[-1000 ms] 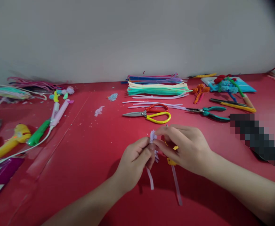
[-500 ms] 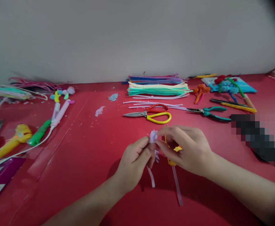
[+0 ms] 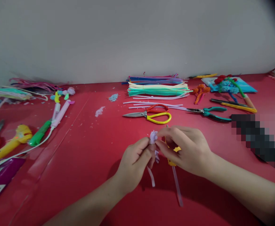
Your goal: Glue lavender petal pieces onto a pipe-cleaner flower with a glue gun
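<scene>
Over the red table (image 3: 85, 150) both hands pinch a small lilac pipe-cleaner piece (image 3: 153, 137) with a fuzzy curled top. My left hand (image 3: 134, 164) closes thumb and fingers on it from the left, and loose lilac ends (image 3: 151, 176) hang below. My right hand (image 3: 184, 149) pinches the top from the right. A yellow-handled tool (image 3: 171, 161) lies under the right palm, mostly hidden; whether that hand grips it is unclear. A lilac strand (image 3: 177, 190) runs from below the right hand toward me.
Red-and-yellow scissors (image 3: 151, 115) and teal pliers (image 3: 208, 112) lie beyond the hands. A stack of coloured pipe cleaners (image 3: 157, 88) sits near the wall. Finished pipe-cleaner flowers (image 3: 227, 83) lie back right. A yellow glue gun (image 3: 10, 142) and green and pink tools (image 3: 48, 124) lie left.
Hands stay almost still. The lilac piece's top has been turned a little and looks more rounded than a second ago.
</scene>
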A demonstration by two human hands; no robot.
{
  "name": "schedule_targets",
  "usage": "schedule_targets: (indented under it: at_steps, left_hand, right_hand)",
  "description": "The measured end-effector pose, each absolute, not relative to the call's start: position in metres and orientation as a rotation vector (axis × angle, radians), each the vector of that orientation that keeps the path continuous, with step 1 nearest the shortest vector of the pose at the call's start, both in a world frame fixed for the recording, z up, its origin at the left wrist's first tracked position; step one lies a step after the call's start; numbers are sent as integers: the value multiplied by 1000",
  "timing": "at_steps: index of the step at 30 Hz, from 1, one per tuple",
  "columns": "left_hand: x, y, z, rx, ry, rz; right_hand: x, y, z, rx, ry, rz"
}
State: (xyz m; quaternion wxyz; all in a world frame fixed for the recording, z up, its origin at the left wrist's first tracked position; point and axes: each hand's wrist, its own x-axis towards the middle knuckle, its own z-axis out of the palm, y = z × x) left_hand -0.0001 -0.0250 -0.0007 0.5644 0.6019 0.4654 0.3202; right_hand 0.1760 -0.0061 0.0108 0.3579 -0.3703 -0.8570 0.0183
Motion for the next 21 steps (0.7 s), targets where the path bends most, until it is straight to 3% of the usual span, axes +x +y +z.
schedule_targets:
  at_steps: [15, 21]
  left_hand:
    - [0, -24, -1, 1459, 1098, 781]
    - [-6, -16, 2, 1811, 1242, 937]
  right_hand:
    - [178, -7, 9, -956, -2227, 74]
    - [185, -5, 25, -972, -2198, -7]
